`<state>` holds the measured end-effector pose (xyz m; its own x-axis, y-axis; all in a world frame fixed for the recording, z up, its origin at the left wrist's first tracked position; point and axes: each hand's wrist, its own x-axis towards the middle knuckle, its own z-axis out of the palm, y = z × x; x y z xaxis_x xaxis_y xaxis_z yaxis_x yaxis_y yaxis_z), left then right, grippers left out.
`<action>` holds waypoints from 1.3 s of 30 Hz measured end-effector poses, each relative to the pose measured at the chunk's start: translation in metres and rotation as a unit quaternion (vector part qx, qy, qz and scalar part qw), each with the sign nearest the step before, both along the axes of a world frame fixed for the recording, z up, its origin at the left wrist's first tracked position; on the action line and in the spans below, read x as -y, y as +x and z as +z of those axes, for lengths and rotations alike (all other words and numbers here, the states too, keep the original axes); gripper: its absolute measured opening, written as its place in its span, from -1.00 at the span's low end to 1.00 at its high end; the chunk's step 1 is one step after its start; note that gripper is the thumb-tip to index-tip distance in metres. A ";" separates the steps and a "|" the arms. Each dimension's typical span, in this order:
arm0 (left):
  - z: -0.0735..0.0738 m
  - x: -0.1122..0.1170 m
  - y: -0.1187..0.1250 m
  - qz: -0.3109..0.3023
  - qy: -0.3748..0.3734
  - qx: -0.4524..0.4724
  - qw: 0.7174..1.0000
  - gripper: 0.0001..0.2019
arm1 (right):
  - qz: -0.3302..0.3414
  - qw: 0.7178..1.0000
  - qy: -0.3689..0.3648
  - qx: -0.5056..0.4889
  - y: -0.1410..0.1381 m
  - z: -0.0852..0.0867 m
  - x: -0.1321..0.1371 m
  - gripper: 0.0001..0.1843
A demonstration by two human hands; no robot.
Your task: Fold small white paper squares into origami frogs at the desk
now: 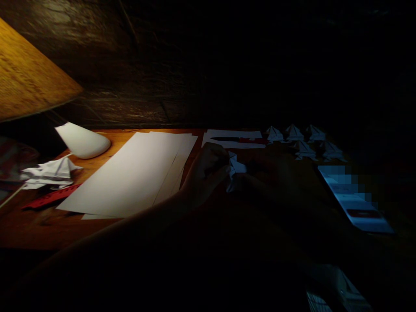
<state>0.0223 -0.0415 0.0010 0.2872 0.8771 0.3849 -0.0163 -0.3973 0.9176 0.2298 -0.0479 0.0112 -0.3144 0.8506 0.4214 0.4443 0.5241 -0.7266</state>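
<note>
In dim light, a small folded white paper (238, 167) sits between two hands over a wooden table (118, 141). Left hand (210, 169) fingers pinch its near side; the right hand's (268, 178) grip (deep shadow) I cannot tell. Probably light, easily crushed; best held by layered folds.

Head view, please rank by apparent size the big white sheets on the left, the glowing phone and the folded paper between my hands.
1. White sheets
2. Phone
3. Folded paper, partly hidden
</note>
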 end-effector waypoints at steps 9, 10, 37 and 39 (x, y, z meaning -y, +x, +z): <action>0.006 -0.010 -0.016 0.007 0.214 -0.151 0.965 -0.94 | 0.040 0.998 -0.027 -0.041 0.001 0.003 0.001 -0.77; 0.007 -0.012 -0.017 0.003 0.241 -0.165 0.956 -0.93 | 0.042 0.998 -0.026 -0.036 0.001 0.003 0.001 -0.79; 0.008 -0.013 -0.016 0.013 0.291 -0.216 0.932 -0.94 | 0.048 0.997 -0.050 -0.031 -0.001 -0.001 -0.002 -0.85; 0.004 -0.013 -0.015 0.009 0.261 -0.197 0.945 -0.94 | 0.055 0.995 -0.061 -0.054 -0.002 -0.001 -0.002 -0.84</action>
